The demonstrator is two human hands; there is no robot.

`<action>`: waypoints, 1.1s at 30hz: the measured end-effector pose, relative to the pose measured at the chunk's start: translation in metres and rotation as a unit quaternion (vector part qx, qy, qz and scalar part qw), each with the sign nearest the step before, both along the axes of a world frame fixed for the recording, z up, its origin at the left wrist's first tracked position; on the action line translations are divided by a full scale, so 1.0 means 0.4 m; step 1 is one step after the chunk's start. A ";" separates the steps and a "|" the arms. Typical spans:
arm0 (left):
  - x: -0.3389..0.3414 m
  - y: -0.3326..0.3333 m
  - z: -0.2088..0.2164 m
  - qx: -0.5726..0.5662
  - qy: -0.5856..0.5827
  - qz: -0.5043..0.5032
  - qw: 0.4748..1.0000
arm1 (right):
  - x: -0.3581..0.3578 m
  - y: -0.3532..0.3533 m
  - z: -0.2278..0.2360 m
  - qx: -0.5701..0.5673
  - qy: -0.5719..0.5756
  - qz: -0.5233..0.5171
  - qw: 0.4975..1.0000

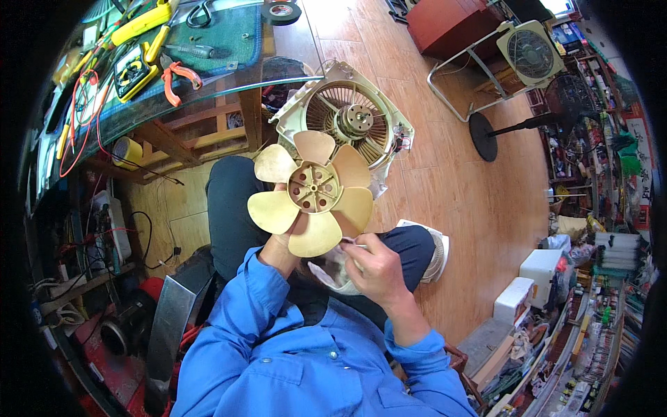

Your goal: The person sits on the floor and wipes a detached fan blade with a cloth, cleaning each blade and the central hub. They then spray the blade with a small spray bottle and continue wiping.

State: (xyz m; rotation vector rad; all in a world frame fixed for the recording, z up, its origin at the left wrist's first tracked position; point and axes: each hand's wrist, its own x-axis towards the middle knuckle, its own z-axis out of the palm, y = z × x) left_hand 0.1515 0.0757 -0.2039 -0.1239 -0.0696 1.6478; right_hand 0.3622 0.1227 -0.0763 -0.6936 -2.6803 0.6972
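A cream-yellow plastic fan blade [313,233] with several rounded vanes and a ribbed hub is held up over my lap. My left hand [281,244] supports it from behind, and the vanes cover most of those fingers. Close to its lower right edge, my right hand [374,267] pinches a pale, stained cloth [332,271] that hangs below the blade. Beyond the blade, on the floor, lies the fan's open housing [333,104], with a round grille and the motor [356,119] at its centre. Loose wires show at the housing's right side.
On the glass-topped bench [229,83] at left lie orange-handled pliers [179,80], a yellow-and-black meter [133,73], and black tape [281,12]. A pedestal fan [514,128] and a square fan [531,54] stand at far right, near crowded shelves [590,292].
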 end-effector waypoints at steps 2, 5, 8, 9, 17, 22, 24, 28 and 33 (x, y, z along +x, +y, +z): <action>-0.003 0.001 -0.009 -0.007 0.013 -0.012 1.000 | -0.001 0.007 0.021 0.025 0.069 -0.055 0.996; 0.019 0.008 -0.076 -0.014 -0.075 -0.026 0.997 | -0.038 0.031 0.063 0.033 0.126 -0.135 0.982; 0.026 -0.001 -0.032 -0.024 -0.067 -0.002 0.997 | -0.070 0.039 0.006 0.063 0.074 -0.158 0.983; 0.024 -0.002 -0.059 0.038 -0.079 -0.002 0.996 | -0.071 0.023 -0.004 0.074 0.051 -0.158 0.983; -0.026 -0.012 0.006 0.024 -0.081 0.021 0.996 | -0.005 -0.041 -0.045 0.021 0.097 -0.058 0.993; -0.004 -0.009 -0.026 -0.027 -0.027 0.038 0.999 | -0.022 -0.018 0.020 0.037 0.152 -0.141 0.978; 0.020 -0.004 -0.077 0.015 -0.033 0.023 0.999 | -0.070 -0.032 0.033 0.025 0.134 -0.114 0.984; 0.041 0.011 -0.117 0.056 -0.059 0.026 0.996 | -0.128 -0.072 -0.020 0.089 0.021 -0.080 0.993; 0.038 0.030 -0.117 0.073 -0.070 0.052 0.993 | -0.128 -0.091 -0.019 0.050 0.051 0.005 0.997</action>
